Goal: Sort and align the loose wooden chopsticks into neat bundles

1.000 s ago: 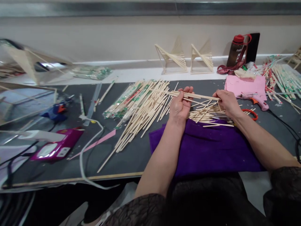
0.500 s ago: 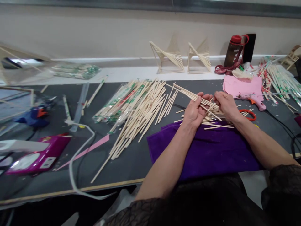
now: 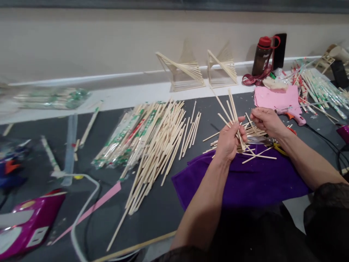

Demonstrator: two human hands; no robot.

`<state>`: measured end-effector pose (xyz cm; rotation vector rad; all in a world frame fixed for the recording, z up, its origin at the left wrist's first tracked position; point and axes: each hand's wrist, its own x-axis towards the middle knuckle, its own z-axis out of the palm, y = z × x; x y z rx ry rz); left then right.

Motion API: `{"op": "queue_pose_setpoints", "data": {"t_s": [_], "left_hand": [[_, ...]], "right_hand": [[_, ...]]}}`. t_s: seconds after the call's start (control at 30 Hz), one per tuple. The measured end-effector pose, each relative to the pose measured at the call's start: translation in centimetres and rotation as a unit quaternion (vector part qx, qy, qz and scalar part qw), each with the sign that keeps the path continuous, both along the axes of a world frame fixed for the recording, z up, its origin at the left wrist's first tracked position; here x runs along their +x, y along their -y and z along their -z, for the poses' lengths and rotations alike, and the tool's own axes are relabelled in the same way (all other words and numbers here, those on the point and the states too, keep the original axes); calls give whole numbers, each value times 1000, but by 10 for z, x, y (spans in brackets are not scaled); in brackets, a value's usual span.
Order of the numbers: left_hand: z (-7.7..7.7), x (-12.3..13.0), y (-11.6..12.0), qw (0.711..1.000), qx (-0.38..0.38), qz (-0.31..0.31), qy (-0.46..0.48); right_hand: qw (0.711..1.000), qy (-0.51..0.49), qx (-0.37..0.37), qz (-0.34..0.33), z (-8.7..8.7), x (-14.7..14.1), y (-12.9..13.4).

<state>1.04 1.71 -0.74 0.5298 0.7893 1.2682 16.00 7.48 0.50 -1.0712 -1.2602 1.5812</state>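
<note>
My left hand (image 3: 230, 140) is closed round several thin wooden sticks (image 3: 231, 109), which fan upward and to the left from the fingers. To its right, my right hand (image 3: 263, 119) has its fingertips pinched together beside a slanting stick; whether it grips that stick is too small to tell. Under both hands more loose sticks (image 3: 255, 156) lie crosswise on a folded purple cloth (image 3: 245, 185), with yellow-handled scissors (image 3: 279, 148) among them. Left of my hands, a large pile of wooden sticks (image 3: 160, 145) spreads over the dark table (image 3: 158, 218).
Wrapped chopsticks (image 3: 122, 134) lie left of the pile. Two stick structures (image 3: 185, 72) stand by the wall, near a red-capped bottle (image 3: 262, 56). A pink glue gun (image 3: 296, 116), pink paper (image 3: 276, 98) and a white cable (image 3: 92, 182) are on the table.
The sticks in my left hand have turned from lying nearly flat to pointing upward and fanned out. The view has shifted, and the yellow scissor handle shows more.
</note>
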Motion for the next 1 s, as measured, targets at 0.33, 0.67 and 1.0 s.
{"op": "queue_pose_setpoints", "data": {"t_s": [0.33,0.67,1.0], "left_hand": [[-5,-9,-11,994,-20,-96,54],[-6,-9,-15,991,-34,-122,49],[-4,-3,-11,996,-57,-45,58]], "right_hand": [[997,38,5,-61,0,-1,7],[983,123,133,-24,5,-6,9],[973,144,181,-26,-4,-7,17]]}}
